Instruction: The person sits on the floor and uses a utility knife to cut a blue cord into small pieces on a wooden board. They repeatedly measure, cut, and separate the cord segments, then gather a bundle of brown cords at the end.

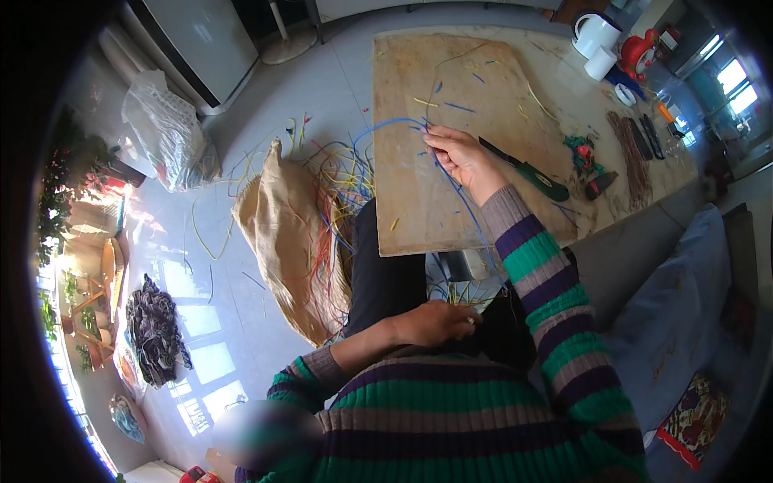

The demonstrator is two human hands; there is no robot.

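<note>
My right hand (456, 154) pinches a blue insulated wire (395, 121) above a worn wooden board (404, 181). One stretch of the wire arcs left toward the floor; another hangs past the board's near edge toward my lap. A thin dark bare strand (430, 90) runs from near my fingertips across the board. Right of this hand lies a knife with a dark green handle (540, 181), its blade pointing toward the hand. My left hand (432, 323) rests curled over my lap with a small pale spot at its fingers; whether it grips anything is hidden.
Left of my leg stands a tan woven sack (272, 223) with tangled coloured wires (344, 169). On the marble-patterned table (658, 187) lie a bundle of copper-coloured strands (631, 160), black tools (651, 137) and a white mug (601, 63). A plastic bag (169, 133) sits on the floor.
</note>
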